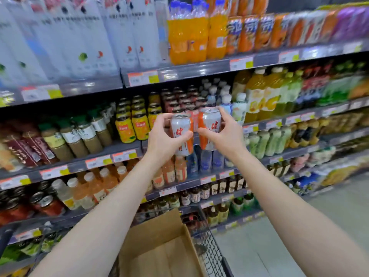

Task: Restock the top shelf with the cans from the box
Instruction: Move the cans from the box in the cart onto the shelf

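My left hand point(162, 138) grips a white and orange can point(181, 126) upright. Beside it my right hand point(227, 134) grips a second can of the same kind point(210, 121), held slightly higher. Both cans are raised in front of the middle shelves, close together, near the row of dark-topped cans point(183, 98). Below my arms the open cardboard box point(159, 242) sits in a black wire cart point(209, 250); the part of its inside that I see shows bare cardboard. The top shelf point(199, 70) carries white bottle packs and orange soda bottles point(187, 39).
Shelves full of bottled drinks run left to right, with price tags along each edge. Yellow-labelled bottles point(131, 122) stand left of the cans, pale bottles point(237, 106) to the right. A grey aisle floor point(299, 226) stretches off at the right.
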{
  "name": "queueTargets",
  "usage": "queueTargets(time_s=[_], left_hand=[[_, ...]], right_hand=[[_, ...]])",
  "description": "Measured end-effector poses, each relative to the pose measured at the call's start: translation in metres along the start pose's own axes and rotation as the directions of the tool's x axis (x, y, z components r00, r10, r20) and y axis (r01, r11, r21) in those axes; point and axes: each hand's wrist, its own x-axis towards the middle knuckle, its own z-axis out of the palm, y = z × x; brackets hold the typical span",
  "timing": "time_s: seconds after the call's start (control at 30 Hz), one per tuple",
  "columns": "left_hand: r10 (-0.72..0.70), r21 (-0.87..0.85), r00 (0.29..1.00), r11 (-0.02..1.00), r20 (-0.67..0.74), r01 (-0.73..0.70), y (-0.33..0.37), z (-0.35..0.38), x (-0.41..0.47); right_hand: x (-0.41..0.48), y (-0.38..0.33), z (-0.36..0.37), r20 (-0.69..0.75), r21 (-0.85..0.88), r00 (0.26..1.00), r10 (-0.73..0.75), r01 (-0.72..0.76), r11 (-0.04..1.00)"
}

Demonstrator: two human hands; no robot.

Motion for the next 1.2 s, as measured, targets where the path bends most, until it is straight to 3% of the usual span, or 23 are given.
queueTargets(time_s=[0.3, 0.57, 0.87, 1.2], left_hand=[[0.121, 0.051, 0.983, 0.992, -0.135, -0.115, 0.129, 0.091, 0.050], [0.179, 0.075, 0.964, 0.983, -0.198, -0.168, 0.213, 0.180, 0.080], [0.276, 0.100, 0.941, 0.960, -0.195, -0.261, 0.281, 0.248, 0.134], [0.322, 0.099, 0.925, 0.946, -0.199, -0.308, 0.299, 0.298, 0.227]], right_hand=[[0.073, -0.008, -0.151, -0.078, -0.036, 0.984, -0.157, 0.155, 0.987], [0.133, 0.003, -0.281, -0.067, -0.012, 0.979, -0.195, 0.194, 0.981], [0.193, 0.017, -0.368, -0.114, -0.029, 0.950, -0.291, 0.289, 0.957], [0.301, 0.037, -0.403, -0.100, 0.010, 0.933, -0.347, 0.349, 0.937]])
